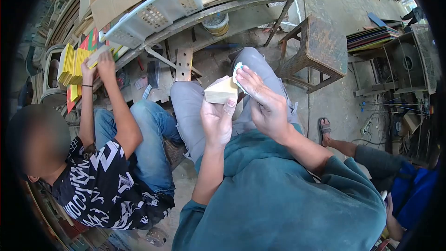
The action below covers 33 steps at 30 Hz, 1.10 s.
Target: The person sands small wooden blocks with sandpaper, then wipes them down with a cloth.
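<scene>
My left hand (216,123) is closed around a pale wooden block (220,92) with angled faces, held up above my lap. In my right hand (269,106) is a small folded white-and-blue sheet (238,70), possibly sandpaper. Its fingers press the sheet against or right beside the right end of the block; exact contact is hard to see. Pale dust covers both hands. The palm side of my right hand is hidden.
A co-worker's hands (104,65) hold a light piece near yellow boards (74,67) at left. Ahead stands a bench with a white plastic basket (153,18). To the right are a wooden stool (320,46) and another person's sandalled foot (325,132).
</scene>
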Available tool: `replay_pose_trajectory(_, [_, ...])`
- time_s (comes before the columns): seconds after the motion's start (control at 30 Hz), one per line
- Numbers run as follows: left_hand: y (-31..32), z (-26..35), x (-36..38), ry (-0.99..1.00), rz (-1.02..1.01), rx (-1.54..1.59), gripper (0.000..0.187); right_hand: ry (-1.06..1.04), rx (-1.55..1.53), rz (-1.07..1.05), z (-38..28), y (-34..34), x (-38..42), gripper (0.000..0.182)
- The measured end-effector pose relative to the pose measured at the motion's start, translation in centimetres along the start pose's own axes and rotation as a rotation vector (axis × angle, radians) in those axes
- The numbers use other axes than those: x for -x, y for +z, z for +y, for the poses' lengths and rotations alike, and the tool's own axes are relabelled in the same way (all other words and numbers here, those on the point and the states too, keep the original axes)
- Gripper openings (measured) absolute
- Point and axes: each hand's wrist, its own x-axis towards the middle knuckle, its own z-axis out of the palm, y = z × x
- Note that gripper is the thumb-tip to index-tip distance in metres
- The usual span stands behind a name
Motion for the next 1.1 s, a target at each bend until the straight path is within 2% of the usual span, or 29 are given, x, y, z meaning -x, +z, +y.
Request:
replay_pose_trajectory(0.07, [-0.1,0.2,-0.1,-0.01,-0.011,-0.048,0.049,0.021,-0.024,0.004,0.3,0.3,0.0,0.057])
replay_pose_trajectory(0.1, [-0.3,0.3,-0.1,-0.015,-0.005,-0.045,0.049,0.024,0.022,-0.046,0.8,0.3,-0.2,0.056])
replay_pose_trajectory(0.17, [-0.6,0.4,-0.2,0.08,-0.07,-0.27,0.048,0.034,0.067,-0.102,1.6,0.5,-1.0,0.055])
replay_pose_trajectory(0.23, [-0.9,0.3,-0.3,0.055,-0.03,-0.274,0.048,0.028,0.126,-0.185,2.2,1.0,-1.8,0.052])
replay_pose_trajectory(0.33, [-1.4,-0.2,-0.7,0.055,0.01,-0.309,0.048,0.101,0.12,-0.15,1.3,2.0,-0.9,0.05])
replay_pose_trajectory(0.4, [-1.7,-0.2,-0.6,0.046,0.086,-0.342,0.043,0.04,0.119,-0.14,0.8,2.3,0.2,0.05])
replay_pose_trajectory(0.5, [-2.3,-0.9,0.2,0.073,0.033,-0.423,0.036,0.06,0.133,-0.152,1.7,2.8,0.2,0.052])
replay_pose_trajectory(0.63, [-2.8,-2.0,0.8,0.095,0.084,-0.459,0.033,0.191,0.103,-0.227,2.1,3.2,1.6,0.049])
replay_pose_trajectory(0.67, [-3.1,-2.3,1.0,0.115,0.072,-0.453,0.033,0.133,0.103,-0.219,1.9,3.5,2.7,0.048])
replay_pose_trajectory(0.73, [-3.5,-2.7,1.7,0.087,0.174,-0.471,0.033,0.144,0.097,-0.208,1.6,3.7,2.7,0.046])
replay_pose_trajectory(0.83, [-3.9,-3.0,2.5,0.058,0.126,-0.48,0.032,0.2,0.11,-0.3,3.9,4.2,2.0,0.046])
replay_pose_trajectory(1.0, [-4.3,-3.4,2.4,0.075,0.23,-0.459,0.025,0.165,0.084,-0.234,2.4,4.3,3.4,0.049])
replay_pose_trajectory(1.1, [-4.4,-3.9,3.1,0.065,0.164,-0.464,0.029,0.25,0.105,-0.318,4.0,4.4,2.5,0.051])
